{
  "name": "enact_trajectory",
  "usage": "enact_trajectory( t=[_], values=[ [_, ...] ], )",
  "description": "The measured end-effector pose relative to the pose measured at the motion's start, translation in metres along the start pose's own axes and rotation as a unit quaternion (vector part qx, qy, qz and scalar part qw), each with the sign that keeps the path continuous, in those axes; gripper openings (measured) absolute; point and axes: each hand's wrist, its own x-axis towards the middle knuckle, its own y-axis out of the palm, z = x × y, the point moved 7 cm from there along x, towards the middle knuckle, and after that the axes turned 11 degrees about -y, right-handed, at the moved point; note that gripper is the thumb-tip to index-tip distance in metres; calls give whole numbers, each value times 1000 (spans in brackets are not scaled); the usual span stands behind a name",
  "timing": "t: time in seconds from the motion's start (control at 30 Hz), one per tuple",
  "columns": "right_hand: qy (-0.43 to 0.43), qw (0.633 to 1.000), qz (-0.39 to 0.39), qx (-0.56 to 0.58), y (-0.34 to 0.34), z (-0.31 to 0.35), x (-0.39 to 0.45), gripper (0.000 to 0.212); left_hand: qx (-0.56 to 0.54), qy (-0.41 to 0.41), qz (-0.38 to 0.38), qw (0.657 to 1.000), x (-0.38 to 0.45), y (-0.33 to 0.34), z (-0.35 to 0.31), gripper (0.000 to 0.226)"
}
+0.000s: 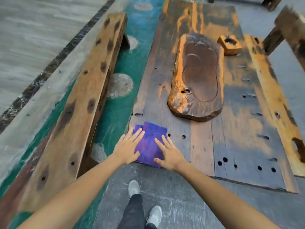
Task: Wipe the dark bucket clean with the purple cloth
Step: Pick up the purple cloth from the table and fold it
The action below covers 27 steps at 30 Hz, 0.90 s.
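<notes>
A folded purple cloth [149,142] lies flat on the near left corner of a dark wooden table [231,129]. My left hand [127,148] rests flat on the cloth's left side, fingers straight and spread. On its right side my right hand [168,153] lies flat too, fingers straight. No dark bucket shows in this view.
A carved wooden tray [198,76] sits mid-table, and a small wooden block [230,44] at the far right. A long wooden bench [79,100] runs along the left over green flooring [125,71]. My feet stand on grey tiles [181,204] below the table's near edge.
</notes>
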Motion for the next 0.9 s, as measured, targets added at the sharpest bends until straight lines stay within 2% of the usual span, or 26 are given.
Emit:
enact_trajectory(
  t=[0.33, 0.4, 0.53, 0.73, 0.9],
  values=[
    [-17, 994, 99, -33, 81, -14, 27, 105, 77, 53, 124, 988, 20, 103, 19, 107],
    [-10, 995, 95, -41, 91, -15, 24, 105, 82, 46, 106, 990, 16, 112, 22, 104],
    [10, 998, 46, -38, 94, -14, 20, 96, 82, 43, 20, 996, 12, 113, 23, 91],
    [-15, 999, 19, -28, 87, -12, 17, 79, 90, 72, -26, 993, 12, 102, 20, 79],
    [-31, 998, -58, 10, 74, -12, 4, 44, 107, 91, -25, 990, 8, 96, 22, 75]
  ],
)
